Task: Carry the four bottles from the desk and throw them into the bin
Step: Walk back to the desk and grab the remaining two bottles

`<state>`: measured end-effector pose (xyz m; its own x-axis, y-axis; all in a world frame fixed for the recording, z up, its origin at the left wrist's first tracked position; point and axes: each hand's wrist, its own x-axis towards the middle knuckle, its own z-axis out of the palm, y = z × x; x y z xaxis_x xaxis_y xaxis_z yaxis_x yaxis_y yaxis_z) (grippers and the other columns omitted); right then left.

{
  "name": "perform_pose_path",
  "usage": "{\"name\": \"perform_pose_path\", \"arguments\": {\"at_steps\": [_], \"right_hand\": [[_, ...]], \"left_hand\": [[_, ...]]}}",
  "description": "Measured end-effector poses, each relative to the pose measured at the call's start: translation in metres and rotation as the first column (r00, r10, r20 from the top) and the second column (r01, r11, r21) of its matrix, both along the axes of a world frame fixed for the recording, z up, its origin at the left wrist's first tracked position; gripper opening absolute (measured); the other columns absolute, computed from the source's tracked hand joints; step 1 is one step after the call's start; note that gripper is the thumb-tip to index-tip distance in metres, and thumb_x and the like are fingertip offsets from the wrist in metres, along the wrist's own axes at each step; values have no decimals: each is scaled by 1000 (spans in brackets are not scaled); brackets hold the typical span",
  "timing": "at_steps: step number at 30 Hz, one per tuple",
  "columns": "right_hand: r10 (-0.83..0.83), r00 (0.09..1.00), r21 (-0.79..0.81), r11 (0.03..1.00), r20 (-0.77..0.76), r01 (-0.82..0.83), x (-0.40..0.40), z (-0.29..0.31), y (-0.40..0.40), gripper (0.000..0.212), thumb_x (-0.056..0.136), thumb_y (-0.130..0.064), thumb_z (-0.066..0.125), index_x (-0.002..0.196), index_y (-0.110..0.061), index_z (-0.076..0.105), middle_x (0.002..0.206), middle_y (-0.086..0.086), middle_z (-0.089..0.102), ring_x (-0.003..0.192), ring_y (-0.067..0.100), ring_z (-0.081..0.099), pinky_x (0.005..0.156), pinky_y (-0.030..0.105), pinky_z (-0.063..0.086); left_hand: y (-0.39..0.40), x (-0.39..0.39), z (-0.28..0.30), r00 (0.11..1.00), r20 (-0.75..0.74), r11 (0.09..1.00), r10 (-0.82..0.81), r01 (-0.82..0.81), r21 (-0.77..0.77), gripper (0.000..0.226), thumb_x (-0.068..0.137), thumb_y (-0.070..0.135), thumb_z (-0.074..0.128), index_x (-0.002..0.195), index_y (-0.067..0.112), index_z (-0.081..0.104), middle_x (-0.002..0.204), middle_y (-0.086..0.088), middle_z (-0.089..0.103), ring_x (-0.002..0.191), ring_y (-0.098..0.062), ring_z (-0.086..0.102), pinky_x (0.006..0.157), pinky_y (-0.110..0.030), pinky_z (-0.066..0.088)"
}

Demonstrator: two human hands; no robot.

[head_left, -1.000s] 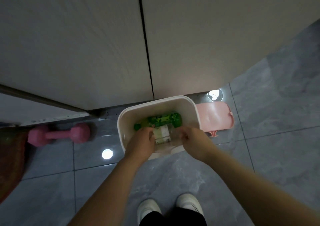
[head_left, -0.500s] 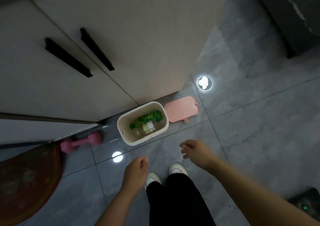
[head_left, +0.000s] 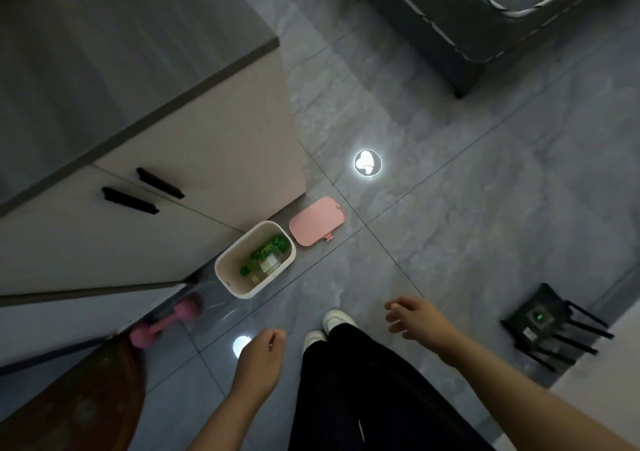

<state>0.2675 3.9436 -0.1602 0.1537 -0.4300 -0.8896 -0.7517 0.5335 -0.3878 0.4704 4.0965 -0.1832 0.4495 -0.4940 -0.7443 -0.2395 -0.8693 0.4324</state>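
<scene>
Grey tiled floor holds open bin.

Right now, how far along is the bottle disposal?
Done: bottles lie inside the white bin, at least a green one and a clear one; an exact count is not readable. In hand: nothing; left hand and right hand are empty. Left: unclear; the desk is out of view. The pink lid lies beside the bin.
</scene>
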Motion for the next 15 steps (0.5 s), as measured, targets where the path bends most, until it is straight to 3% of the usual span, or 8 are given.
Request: {"name": "perform_pose_path", "arguments": {"at_steps": [8,10,15], "right_hand": [[-211,975,-13,978,-65,210,-79,39,47,31,99,-12,37,120,-1,57,99,11,62,75,17,59,63,22,45],[-250,965,-34,968,-77,248,-100,43,59,30,99,-13,37,119,-3,58,100,11,63,76,17,60,64,22,46],[-387,909,-65,922,-156,382,-160,52,86,29,99,-12,38,114,0,60,99,15,64,75,18,59,58,19,42]], "left_hand": [[2,-3,42,980,9,980,-199,199,26,30,94,17,42,83,-3,61,90,-19,66,90,-30,62,81,-40,47],[-1,-4,47,967,3,967,-253,253,33,27,94,16,43,81,-1,60,88,-21,64,89,-32,61,81,-41,47],[-22,-17,63,933,18,932,-360,358,63,26,94,16,45,72,13,58,78,-8,61,78,-22,56,70,-31,39]]}}
